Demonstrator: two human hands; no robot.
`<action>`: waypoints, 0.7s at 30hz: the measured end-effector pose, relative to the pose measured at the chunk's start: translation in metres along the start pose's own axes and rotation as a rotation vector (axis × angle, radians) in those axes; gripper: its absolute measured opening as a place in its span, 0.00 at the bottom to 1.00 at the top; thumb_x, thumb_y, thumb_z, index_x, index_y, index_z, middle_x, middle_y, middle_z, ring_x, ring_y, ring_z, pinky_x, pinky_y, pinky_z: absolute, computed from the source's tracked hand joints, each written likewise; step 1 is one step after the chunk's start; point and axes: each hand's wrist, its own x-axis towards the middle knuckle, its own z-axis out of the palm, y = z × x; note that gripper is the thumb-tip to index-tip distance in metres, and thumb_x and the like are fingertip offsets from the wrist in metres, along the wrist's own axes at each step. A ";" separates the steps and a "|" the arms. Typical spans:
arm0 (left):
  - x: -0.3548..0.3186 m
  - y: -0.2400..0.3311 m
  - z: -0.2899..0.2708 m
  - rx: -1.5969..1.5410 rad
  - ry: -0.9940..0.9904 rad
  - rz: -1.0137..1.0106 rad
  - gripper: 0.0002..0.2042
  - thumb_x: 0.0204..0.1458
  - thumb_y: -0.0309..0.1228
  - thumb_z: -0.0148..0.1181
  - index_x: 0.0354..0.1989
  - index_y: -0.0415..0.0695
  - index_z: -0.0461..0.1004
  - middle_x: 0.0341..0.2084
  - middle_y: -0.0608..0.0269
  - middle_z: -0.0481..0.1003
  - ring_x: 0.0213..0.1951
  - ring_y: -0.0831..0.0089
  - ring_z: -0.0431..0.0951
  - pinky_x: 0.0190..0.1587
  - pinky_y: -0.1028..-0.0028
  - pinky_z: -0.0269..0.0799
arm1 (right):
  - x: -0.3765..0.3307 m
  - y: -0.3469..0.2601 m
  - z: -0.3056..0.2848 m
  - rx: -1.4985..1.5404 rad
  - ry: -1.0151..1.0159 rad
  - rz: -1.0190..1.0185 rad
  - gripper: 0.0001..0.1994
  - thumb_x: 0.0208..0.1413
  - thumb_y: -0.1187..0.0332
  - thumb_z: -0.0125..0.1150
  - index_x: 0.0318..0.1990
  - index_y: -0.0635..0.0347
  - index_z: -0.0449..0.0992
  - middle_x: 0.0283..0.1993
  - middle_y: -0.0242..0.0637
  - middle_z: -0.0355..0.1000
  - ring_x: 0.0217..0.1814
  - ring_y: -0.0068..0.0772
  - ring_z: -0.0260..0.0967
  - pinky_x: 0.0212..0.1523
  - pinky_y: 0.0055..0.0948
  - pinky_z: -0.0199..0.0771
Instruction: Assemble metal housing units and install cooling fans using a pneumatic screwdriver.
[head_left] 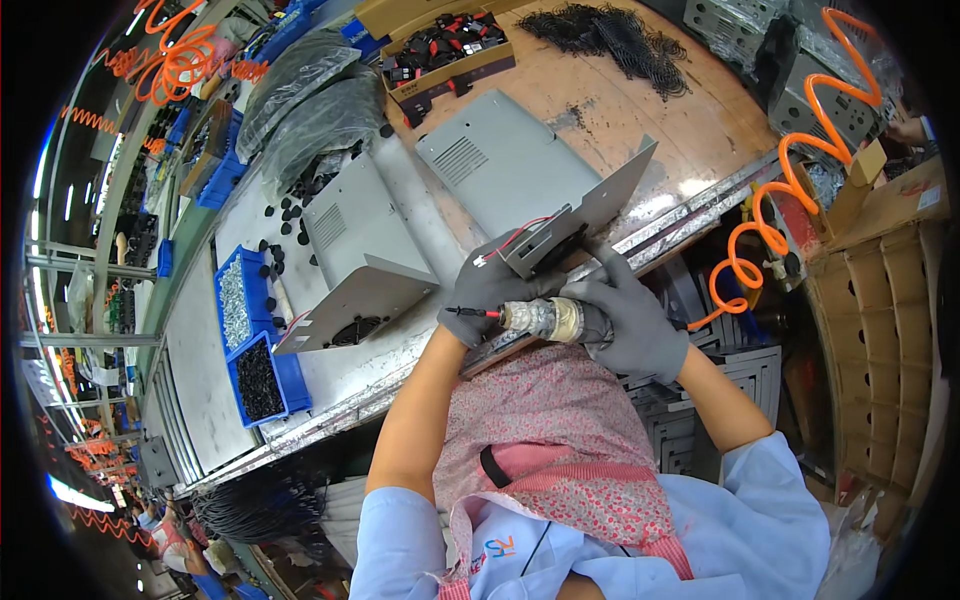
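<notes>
My left hand [487,297], in a grey glove, holds the near end of a grey L-shaped metal panel [590,212] with red and black wires hanging from a small black part on it. Just to its right, my right hand [625,322], also gloved, grips a tape-wrapped powered screwdriver [545,319]. The tool lies almost level, and its bit [470,313] points left under my left hand. Both hands are at the near edge of the workbench [620,120].
A grey vented metal cover [490,165] lies flat on the bench. Another cover with a fan panel [350,255] stands to the left. Blue bins [255,345] hold screws and black parts. An orange coiled air hose [770,215] hangs at right beside stacked cardboard dividers [885,290].
</notes>
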 end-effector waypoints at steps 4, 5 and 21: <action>-0.001 -0.015 0.008 0.047 0.093 0.010 0.29 0.42 0.41 0.65 0.56 0.53 0.66 0.42 0.58 0.75 0.42 0.64 0.76 0.46 0.71 0.70 | -0.006 -0.011 -0.004 -0.018 0.002 0.035 0.30 0.28 0.71 0.63 0.48 0.49 0.70 0.61 0.50 0.53 0.50 0.48 0.65 0.48 0.38 0.71; -0.001 -0.010 0.008 0.093 0.103 -0.010 0.29 0.42 0.43 0.64 0.56 0.54 0.65 0.41 0.58 0.75 0.41 0.62 0.76 0.45 0.70 0.71 | -0.012 -0.016 -0.008 0.037 -0.001 0.041 0.30 0.30 0.71 0.64 0.50 0.51 0.69 0.59 0.49 0.57 0.50 0.45 0.67 0.48 0.36 0.71; -0.007 -0.016 0.002 0.169 0.055 -0.082 0.26 0.39 0.43 0.64 0.49 0.50 0.69 0.35 0.53 0.76 0.39 0.55 0.75 0.42 0.64 0.69 | -0.076 -0.051 -0.019 0.729 -0.047 0.569 0.31 0.53 0.68 0.54 0.63 0.65 0.51 0.44 0.37 0.68 0.37 0.18 0.66 0.35 0.20 0.69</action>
